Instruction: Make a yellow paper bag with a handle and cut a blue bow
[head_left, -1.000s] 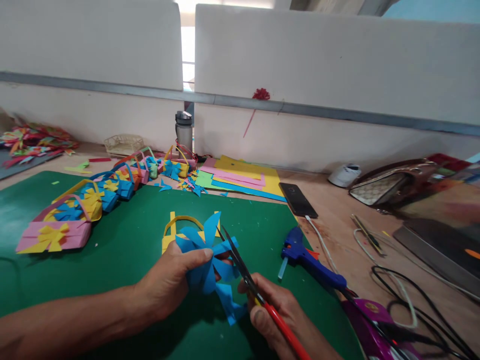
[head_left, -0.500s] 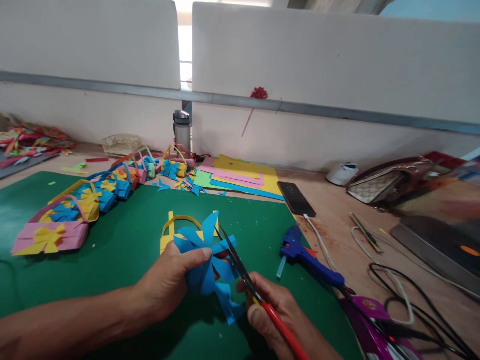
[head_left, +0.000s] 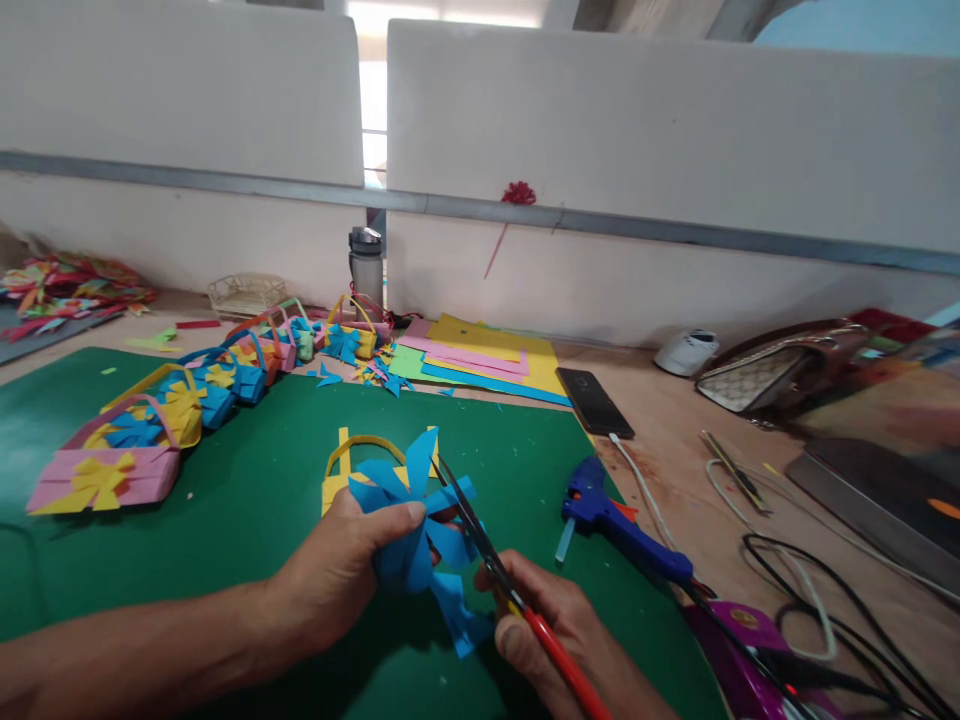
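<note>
Pinched under the thumb of my left hand is a blue paper bow with several pointed strips fanning out. My right hand grips red-handled scissors, whose parted blades lie around one of the blue strips at the bow's right side. A lower strip of the bow hangs down near the right fingers. Behind my left hand, a yellow paper basket lies on the green mat, partly hidden by the bow and hand.
Small paper baskets line the left. Coloured sheets, paper scraps and a bottle stand at the back. To the right lie a phone, a blue glue gun, cables and a purple device.
Almost nothing differs. The whole view has shifted slightly downward, while both hands, the bow and the scissors keep nearly the same pose.
</note>
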